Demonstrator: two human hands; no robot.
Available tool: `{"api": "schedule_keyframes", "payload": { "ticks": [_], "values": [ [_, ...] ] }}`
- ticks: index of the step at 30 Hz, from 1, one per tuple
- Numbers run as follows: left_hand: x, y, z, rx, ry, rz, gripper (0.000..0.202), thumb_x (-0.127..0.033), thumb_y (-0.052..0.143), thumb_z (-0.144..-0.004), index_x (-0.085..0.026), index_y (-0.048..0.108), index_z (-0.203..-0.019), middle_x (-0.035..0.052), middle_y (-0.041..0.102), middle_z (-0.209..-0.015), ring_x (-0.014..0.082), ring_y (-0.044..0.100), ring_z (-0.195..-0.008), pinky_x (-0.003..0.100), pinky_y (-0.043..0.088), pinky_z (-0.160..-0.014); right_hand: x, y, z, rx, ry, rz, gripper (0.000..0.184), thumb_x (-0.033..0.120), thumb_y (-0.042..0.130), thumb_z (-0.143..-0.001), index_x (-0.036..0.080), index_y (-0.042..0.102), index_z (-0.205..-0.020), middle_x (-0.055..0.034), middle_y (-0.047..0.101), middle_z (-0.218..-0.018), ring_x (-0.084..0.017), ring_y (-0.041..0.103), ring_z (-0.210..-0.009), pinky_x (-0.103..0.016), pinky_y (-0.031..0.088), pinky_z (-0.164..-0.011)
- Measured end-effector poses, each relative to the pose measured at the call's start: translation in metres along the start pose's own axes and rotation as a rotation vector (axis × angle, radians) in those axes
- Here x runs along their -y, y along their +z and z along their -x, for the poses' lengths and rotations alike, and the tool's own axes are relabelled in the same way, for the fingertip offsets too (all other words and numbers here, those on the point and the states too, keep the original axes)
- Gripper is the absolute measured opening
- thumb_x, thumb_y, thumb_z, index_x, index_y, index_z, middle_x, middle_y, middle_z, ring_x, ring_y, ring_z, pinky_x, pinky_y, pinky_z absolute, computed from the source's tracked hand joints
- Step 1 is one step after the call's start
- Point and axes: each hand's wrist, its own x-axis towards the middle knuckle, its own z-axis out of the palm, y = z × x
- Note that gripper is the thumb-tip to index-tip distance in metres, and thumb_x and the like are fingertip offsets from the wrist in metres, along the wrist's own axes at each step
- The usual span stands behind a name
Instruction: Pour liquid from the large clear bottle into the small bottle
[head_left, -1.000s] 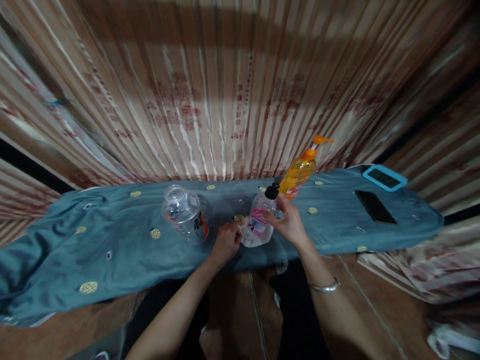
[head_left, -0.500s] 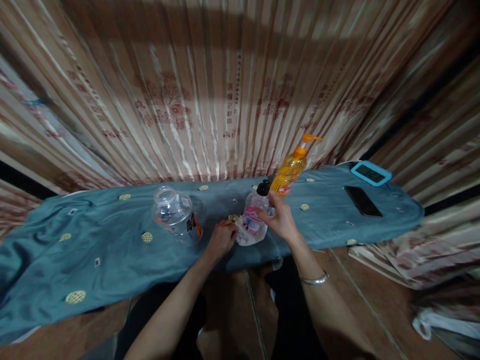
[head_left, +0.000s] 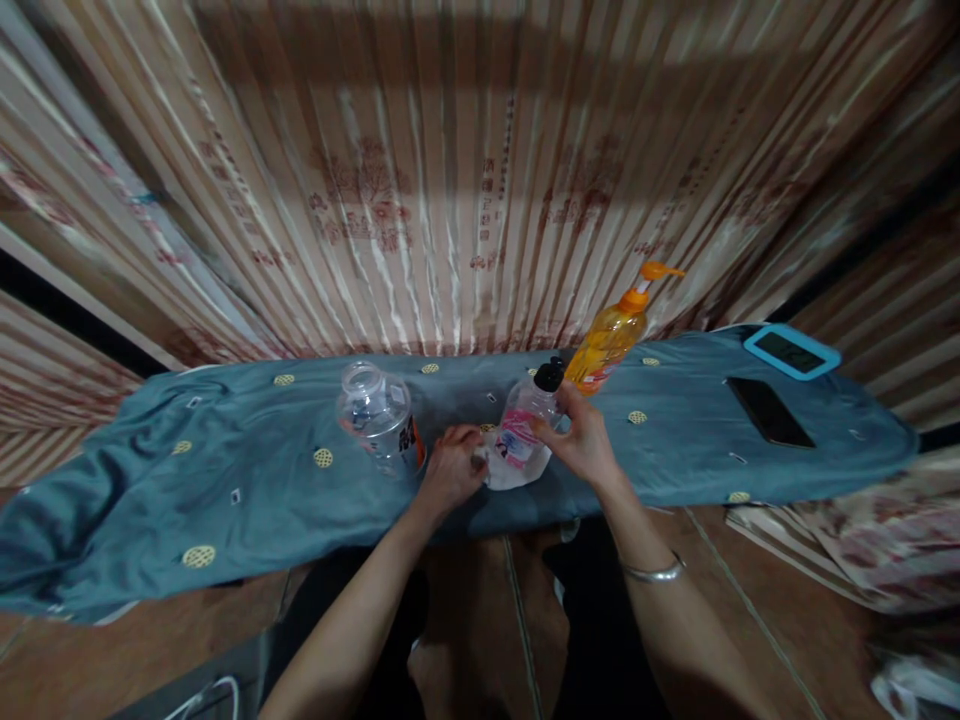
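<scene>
My right hand (head_left: 583,440) is closed around the upper side of a small clear bottle (head_left: 519,428) with a pink label and a black cap. The bottle leans slightly, over a crumpled white cloth or tissue (head_left: 517,475). Curled fingers of my left hand (head_left: 456,467) pinch the left edge of that white cloth; the fingertips are partly hidden. Just left of this hand stands a large clear plastic bottle (head_left: 379,420), uncapped, with an orange and black label. Behind my right hand is an orange pump bottle (head_left: 606,345) of yellow liquid.
A blue-green patterned cloth (head_left: 277,470) covers the long narrow table. Toward its right end lie a black phone (head_left: 770,412) and a blue-framed digital clock (head_left: 793,352). Pleated printed curtains (head_left: 450,200) hang close behind and at both sides.
The view has shifted, so everything on the table appears farther right. My left hand has turned, with its fingers more curled at the cloth's edge. My right hand keeps hold of the small bottle.
</scene>
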Motion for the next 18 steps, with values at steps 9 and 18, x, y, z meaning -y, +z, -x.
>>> {"api": "schedule_keyframes", "payload": {
  "ticks": [9,18],
  "values": [
    [-0.017,0.027,-0.015,-0.194,0.003,0.668,0.094,-0.025,0.087,-0.064,-0.024,0.04,-0.145,0.0109,0.06,-0.137,0.0307,0.056,-0.129,0.05,0.046,-0.112,0.001,0.008,0.005,0.059,-0.009,-0.046,0.046,0.049,0.061,-0.092,0.018,0.057,-0.126,-0.008,0.062,-0.116,-0.019,0.062,-0.099,-0.041,0.056,-0.085],
    [-0.034,0.039,-0.03,-0.194,-0.083,0.791,0.075,-0.027,0.09,-0.061,-0.021,0.055,-0.126,0.0061,0.07,-0.118,0.0282,0.066,-0.11,0.047,0.054,-0.098,0.003,0.003,-0.001,-0.076,-0.047,-0.238,0.05,0.047,0.063,-0.091,0.02,0.054,-0.132,-0.0105,0.057,-0.131,-0.024,0.058,-0.117,-0.05,0.05,-0.1]
  ]
}}
